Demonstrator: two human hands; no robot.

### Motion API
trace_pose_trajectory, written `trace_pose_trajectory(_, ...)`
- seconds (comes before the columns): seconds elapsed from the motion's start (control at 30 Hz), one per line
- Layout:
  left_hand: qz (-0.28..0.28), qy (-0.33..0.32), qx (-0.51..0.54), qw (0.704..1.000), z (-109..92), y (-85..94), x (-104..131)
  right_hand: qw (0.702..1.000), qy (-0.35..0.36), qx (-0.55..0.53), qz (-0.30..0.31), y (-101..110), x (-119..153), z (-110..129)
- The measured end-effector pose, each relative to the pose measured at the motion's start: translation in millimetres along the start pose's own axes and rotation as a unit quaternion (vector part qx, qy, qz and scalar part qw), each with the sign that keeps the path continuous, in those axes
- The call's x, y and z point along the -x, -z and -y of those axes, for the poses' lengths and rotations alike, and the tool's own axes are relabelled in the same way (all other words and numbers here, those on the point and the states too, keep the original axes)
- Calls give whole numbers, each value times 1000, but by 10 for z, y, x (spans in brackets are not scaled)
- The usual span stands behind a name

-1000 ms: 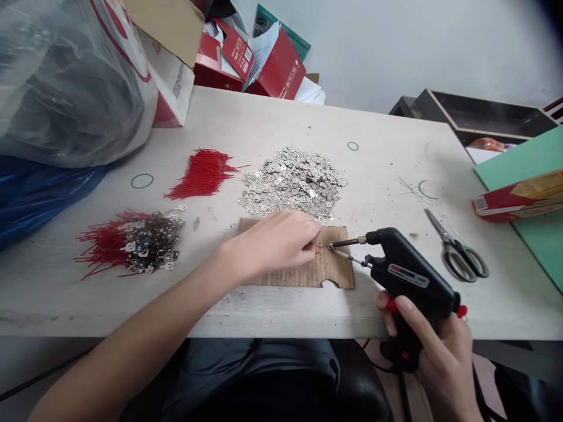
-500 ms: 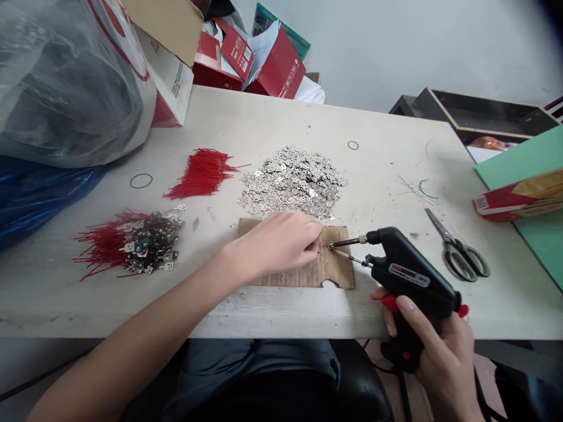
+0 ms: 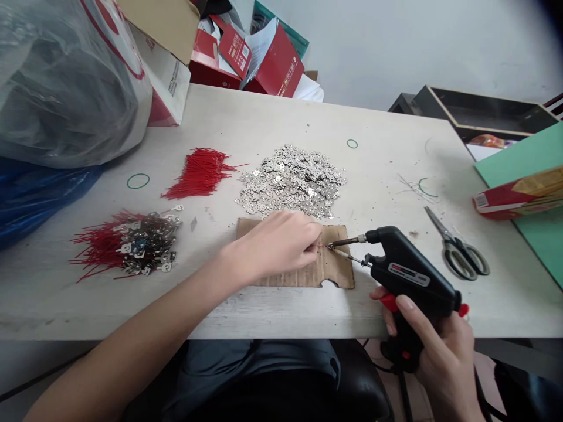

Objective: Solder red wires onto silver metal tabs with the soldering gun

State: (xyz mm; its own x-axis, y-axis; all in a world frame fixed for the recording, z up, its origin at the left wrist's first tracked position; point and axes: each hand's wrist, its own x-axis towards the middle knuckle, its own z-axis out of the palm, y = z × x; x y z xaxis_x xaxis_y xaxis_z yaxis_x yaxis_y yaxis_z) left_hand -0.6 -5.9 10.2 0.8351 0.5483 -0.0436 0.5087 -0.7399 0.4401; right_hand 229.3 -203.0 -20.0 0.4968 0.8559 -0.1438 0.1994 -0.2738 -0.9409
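Note:
My left hand (image 3: 290, 241) is closed in a pinch on a thin red wire (image 3: 321, 245), over a piece of corrugated cardboard (image 3: 338, 268). My right hand (image 3: 433, 346) grips a black soldering gun (image 3: 407, 272) with a red trigger. The gun's hot tip and its solder feed tube meet at the wire's end, just right of my left fingertips. Whatever small part lies under the tip is too hidden to make out. Behind the cardboard lies a heap of small silver metal tabs (image 3: 292, 179).
A bundle of red wires (image 3: 197, 173) lies left of the tabs. Nearer are red wires with tabs attached (image 3: 132, 243). Scissors (image 3: 460, 249) lie to the right, near a red box (image 3: 519, 193). Plastic bags (image 3: 70, 82) stand at the left, and green rubber bands (image 3: 138, 181) are on the table.
Both hands and the soldering gun hold almost the same place. The view has shifted very slightly; nothing has been picked up or let go.

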Motion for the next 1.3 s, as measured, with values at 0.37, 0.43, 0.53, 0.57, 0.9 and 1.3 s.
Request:
trace_pose_trajectory(0.37, -5, -4, -10, 1000, -33, -13, -6, 1000, -5, 11, -7, 8, 7, -5)
trace_pose_trajectory(0.43, -7, -4, -10, 1000, -35, -18, -10, 1000, -5, 13, 0, 14, 7, -8)
trace_pose_trajectory(0.53, -6, -3, -9, 1000, -35, -28, -13, 1000, -8, 6, -2, 11, 8, -3)
trace_pose_trajectory(0.57, -5, -2, -8, 1000, -35, -31, -13, 1000, -10, 4, -5, 7, 9, 2)
trace_pose_trajectory(0.9, -13, -9, -16, 1000, -51, -36, -17, 1000, -10, 8, -5, 0, 18, 18)
trace_pose_trajectory(1.3, -8, -9, -13, 1000, -58, -26, -22, 996, -14, -74, -47, -94, 8, 96)
